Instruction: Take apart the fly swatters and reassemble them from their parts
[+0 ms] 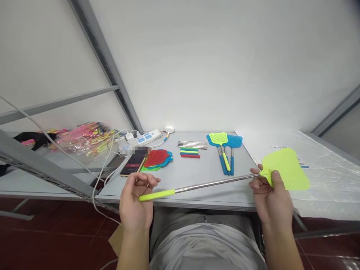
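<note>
A yellow-green fly swatter (287,169) with an extended metal telescopic rod spans the space between my hands, above the table's front edge. My right hand (271,200) is closed on it, thumb across the base of the flat head and fingers behind the neck. At the other end, the tip of the yellow-green grip (157,195) rests against the palm of my left hand (137,204). That hand faces upward with its fingers loosely curled and apart, not wrapped round the grip.
Several assembled swatters (225,150) lie at the back right, beside white wrapping (323,180). Metal rods (192,144) and coloured handle grips (189,152) lie mid-table. Loose swatter heads (157,158), a phone (135,162) and a power strip (147,137) are on the left, near a shelf post (112,71).
</note>
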The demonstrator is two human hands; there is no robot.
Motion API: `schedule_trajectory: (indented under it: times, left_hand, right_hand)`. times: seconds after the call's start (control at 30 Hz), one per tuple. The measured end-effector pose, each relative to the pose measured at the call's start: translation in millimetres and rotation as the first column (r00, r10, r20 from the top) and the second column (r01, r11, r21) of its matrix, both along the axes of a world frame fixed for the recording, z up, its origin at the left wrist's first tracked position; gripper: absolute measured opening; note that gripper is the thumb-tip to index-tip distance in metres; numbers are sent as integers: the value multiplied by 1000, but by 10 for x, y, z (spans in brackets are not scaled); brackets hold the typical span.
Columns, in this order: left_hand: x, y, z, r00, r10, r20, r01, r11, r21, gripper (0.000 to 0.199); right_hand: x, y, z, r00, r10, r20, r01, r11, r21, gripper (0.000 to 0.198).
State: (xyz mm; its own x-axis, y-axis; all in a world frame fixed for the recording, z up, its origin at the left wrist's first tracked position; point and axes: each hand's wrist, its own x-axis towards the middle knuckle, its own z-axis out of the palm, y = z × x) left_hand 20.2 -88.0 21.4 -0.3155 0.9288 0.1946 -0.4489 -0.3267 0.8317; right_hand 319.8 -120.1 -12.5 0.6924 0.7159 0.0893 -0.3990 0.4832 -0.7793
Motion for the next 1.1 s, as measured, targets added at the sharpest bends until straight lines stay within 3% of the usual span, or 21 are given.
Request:
schedule_trajectory:
  times: [0.1,0.2,0.3,0.4,0.5,0.57,0.67,0.73,0.87,1.0,1.1]
  left_hand:
    - [157,-44,-72,996,-23,-88,26,999,32,29]
    - [451,-141,-189,972,-177,-152,174,984,-35,29]
    - [662,-225,-282,981,-149,-122,144,988,-46,29]
    - [683,-235,-295,958,-207,-200,199,978,-60,27]
    - [597,-187,-247,904,-218,-368,202,976,-82,25]
    - [541,-158,-214,822,-234,-519,198,972,-125,25]
    - [508,-150,-202,633,-335,-698,215,942,-257,26]
    - [520,-167,-210,545,-421,-725,248,907,-340,30]
    - [593,-224,-192,445,-537,-716,362,840,-405,30]
    - [702,-278,-184,417,-566,-711,436,811,-390,27]
    - [796,-296,-257,483,-608,-631,498,783,-374,27]
  right_hand:
    - [-312,-29,-14,1000,19,-2,-19,1000,0,23]
    - [-695,-81,-50,979,198,-39,-200,978,-64,30]
    - [-860,-106,-57,979,199,-44,-201,977,-71,35]
    - [-797,-91,-46,983,184,-10,-184,979,-83,31]
    - [-728,-72,-69,963,266,34,-261,958,-117,31]
    - [-729,-65,-107,938,336,80,-323,936,-142,32]
    - [-743,-53,-162,906,392,159,-367,915,-167,30]
    - [-722,-42,-187,904,377,202,-344,922,-179,26]
    - [-623,-27,-222,929,284,238,-233,947,-219,23]
    - [-572,-19,-236,948,209,241,-151,960,-237,26]
    - [-614,-30,-205,921,239,308,-157,951,-268,26]
